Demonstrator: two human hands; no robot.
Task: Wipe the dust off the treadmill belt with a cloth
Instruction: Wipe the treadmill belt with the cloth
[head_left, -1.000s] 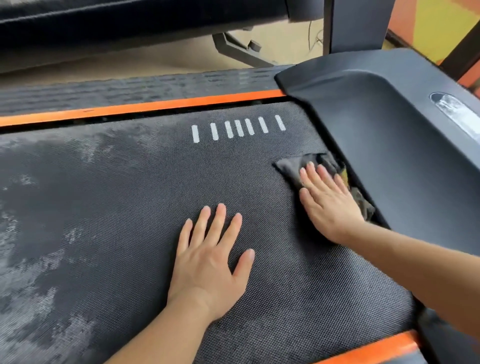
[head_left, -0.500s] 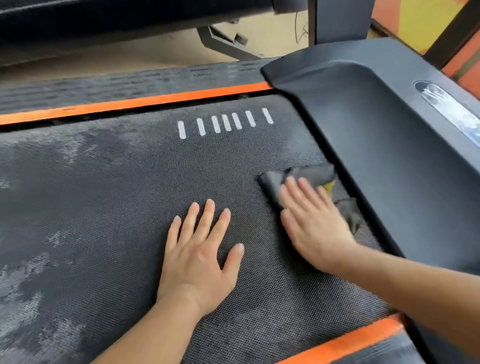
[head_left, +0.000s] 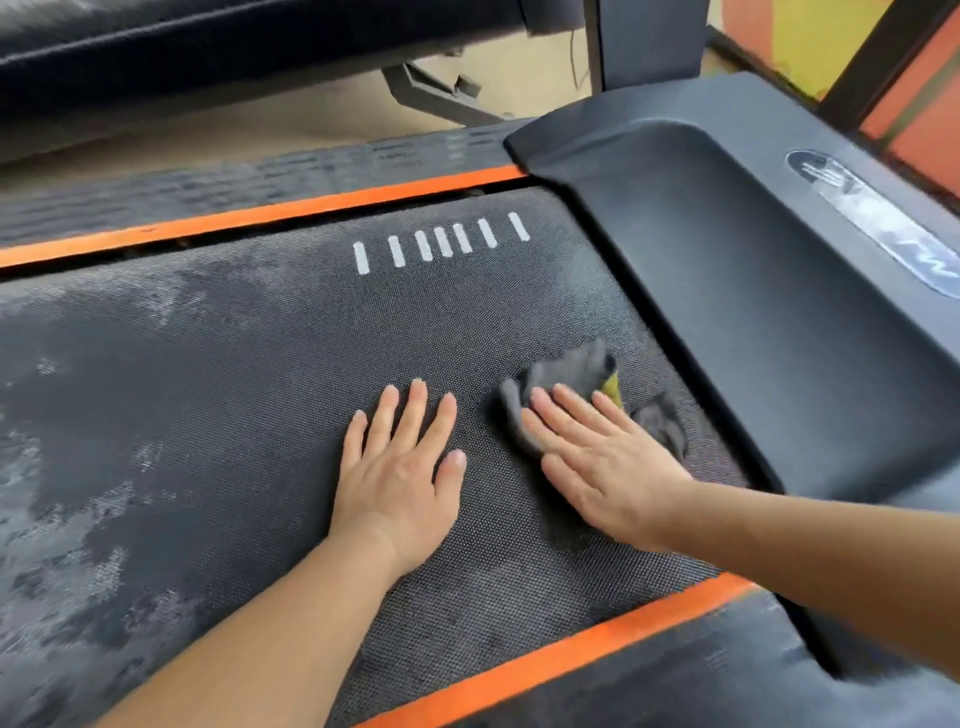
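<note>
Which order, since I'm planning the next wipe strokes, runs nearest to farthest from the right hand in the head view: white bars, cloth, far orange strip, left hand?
1. cloth, under the right hand, touching it.
2. left hand, flat on the belt beside it.
3. white bars, ahead on the belt.
4. far orange strip, beyond the bars.
</note>
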